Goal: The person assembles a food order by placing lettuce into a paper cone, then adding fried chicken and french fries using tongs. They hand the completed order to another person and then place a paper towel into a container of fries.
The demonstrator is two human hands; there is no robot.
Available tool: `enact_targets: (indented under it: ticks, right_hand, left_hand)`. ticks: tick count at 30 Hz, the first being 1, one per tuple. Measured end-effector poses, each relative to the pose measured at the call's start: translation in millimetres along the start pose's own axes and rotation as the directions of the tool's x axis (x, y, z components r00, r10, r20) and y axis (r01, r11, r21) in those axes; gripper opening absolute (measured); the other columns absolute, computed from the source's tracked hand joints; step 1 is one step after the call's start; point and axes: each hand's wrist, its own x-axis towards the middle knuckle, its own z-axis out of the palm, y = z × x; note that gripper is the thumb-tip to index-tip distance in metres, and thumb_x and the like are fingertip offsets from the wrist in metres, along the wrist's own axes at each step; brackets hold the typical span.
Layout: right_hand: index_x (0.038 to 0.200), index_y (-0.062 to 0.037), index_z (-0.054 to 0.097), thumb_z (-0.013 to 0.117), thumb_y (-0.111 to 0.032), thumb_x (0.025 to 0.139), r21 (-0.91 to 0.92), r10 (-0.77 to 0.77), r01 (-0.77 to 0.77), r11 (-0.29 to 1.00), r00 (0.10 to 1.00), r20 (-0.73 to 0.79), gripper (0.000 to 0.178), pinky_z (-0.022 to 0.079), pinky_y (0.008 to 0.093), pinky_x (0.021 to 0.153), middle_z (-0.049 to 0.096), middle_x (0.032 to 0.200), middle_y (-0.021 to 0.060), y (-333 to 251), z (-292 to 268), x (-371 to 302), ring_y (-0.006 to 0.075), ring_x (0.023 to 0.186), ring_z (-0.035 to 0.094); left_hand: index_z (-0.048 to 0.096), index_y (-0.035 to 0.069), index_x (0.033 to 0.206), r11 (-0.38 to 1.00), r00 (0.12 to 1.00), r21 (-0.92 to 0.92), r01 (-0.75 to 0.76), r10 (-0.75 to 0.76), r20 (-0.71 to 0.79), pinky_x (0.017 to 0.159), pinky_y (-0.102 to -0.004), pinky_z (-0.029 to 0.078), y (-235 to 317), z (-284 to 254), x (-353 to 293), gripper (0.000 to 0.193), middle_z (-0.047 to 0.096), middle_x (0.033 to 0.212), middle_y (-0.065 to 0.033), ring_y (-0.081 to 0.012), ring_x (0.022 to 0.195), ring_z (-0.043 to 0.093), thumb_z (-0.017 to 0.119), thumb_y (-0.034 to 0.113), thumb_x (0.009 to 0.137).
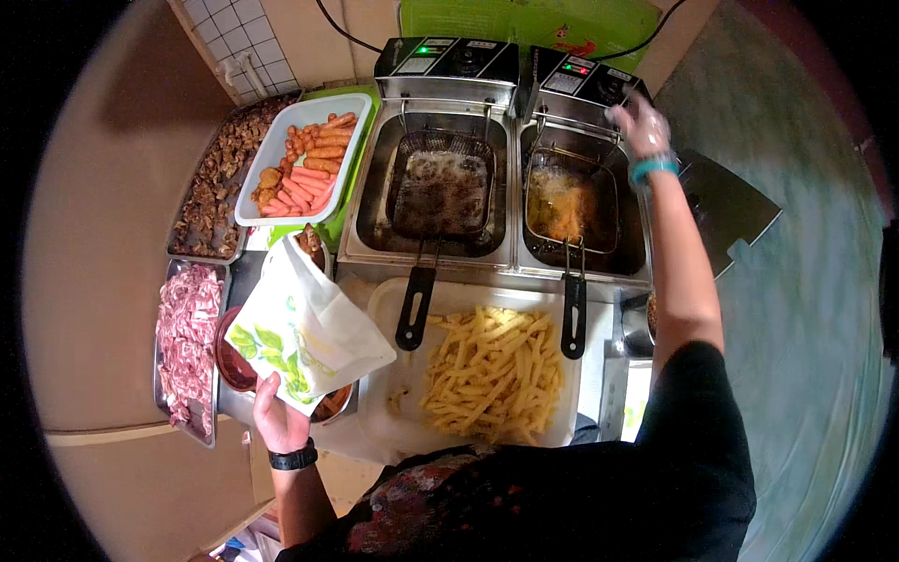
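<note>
- Left hand (279,419) is down at the near left, fingers wrapped round the bottom of a white paper bag (304,328) with green leaf prints. The bag is held up, tilted, mouth pointing far-left, over a round metal bowl (339,405).
- Right hand (640,124) is stretched out to the far right, over the back corner of the right fryer's control box (585,82). It's blurred, so I can't tell how the fingers are set, and I can't make out anything in them. Teal band on that wrist, black watch on the left one.
- Two electric deep fryers sit side by side at the far end of the bench: left fryer (367,201) and right fryer (637,245).
- Two fry baskets, one per fryer, both with black handles pointing near. Left basket (440,187) holds dark stuff in bubbling oil, right basket (569,201) holds golden battered pieces.
- One white tray of french fries (492,375) right in front of the fryers.
- One white tray of sausages (309,159) at far left, on a green board.
- Two metal trays along the left edge: far one with dark cooked meat (217,183), near one with raw pink sliced meat (185,337).
</note>
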Motion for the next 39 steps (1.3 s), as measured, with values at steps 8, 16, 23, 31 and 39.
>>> enact_targets:
  ticks: [8,16,23,31,39]
  right_hand:
    - [0.094,-0.002,0.06,0.053,-0.04,0.082,-0.023,0.523,-0.719,0.695,0.483,0.702,0.04,0.049,0.0369,0.061,0.06,0.073,0.0128,-80,-77,-237,0.0215,0.065,0.059]
    - [0.078,-0.0038,0.042,0.042,-0.013,0.086,0.479,0.301,-0.738,-0.476,0.375,0.877,0.012,0.035,0.0244,0.04,0.044,0.061,0.0046,-100,-57,-268,0.0113,0.046,0.039]
    - [0.085,-0.0001,0.054,0.041,-0.029,0.089,0.473,0.461,-0.879,0.051,0.441,0.77,0.032,0.046,0.0312,0.049,0.06,0.074,0.0121,-76,-50,-276,0.0174,0.053,0.055]
    - [0.107,-0.0026,0.056,0.05,-0.021,0.086,0.651,0.318,-0.351,0.673,0.932,0.174,0.029,0.045,0.0274,0.074,0.059,0.099,0.0088,-162,-104,-293,0.0135,0.084,0.055]
    - [0.109,0.0018,0.053,0.046,-0.01,0.086,0.761,-0.159,-0.549,0.346,0.765,0.624,0.027,0.045,0.028,0.081,0.059,0.099,0.01,-294,-112,-325,0.0154,0.091,0.056]
  left_hand:
    - [0.035,0.003,0.124,0.999,0.999,0.041,0.018,-0.019,0.03,0.096,-0.0397,0.031,-4,-21,4,0.05,0.043,0.123,-0.0092,-0.0249,0.113,0.042,0.049,0.011,0.077]
    - [0.029,0.007,0.128,0.991,0.963,-0.026,0.131,-0.121,0.24,0.091,-0.0473,0.038,4,-8,-21,0.056,0.042,0.123,-0.0133,-0.0309,0.111,0.044,0.05,0.013,0.075]
    - [0.03,0.003,0.127,0.942,0.91,-0.066,0.328,-0.297,0.288,0.093,-0.0428,0.037,-2,-35,-36,0.056,0.042,0.124,-0.0123,-0.0279,0.113,0.043,0.05,0.013,0.076]
    - [0.036,0.0,0.123,0.935,0.894,-0.054,0.35,-0.316,0.319,0.091,-0.0376,0.039,-19,-54,-29,0.046,0.047,0.119,-0.0118,-0.0247,0.108,0.048,0.049,0.009,0.079]
    - [0.037,0.002,0.122,0.956,0.887,0.037,0.293,-0.286,0.363,0.089,-0.0334,0.041,-24,-50,-25,0.043,0.049,0.117,-0.0095,-0.0202,0.105,0.05,0.049,0.003,0.081]
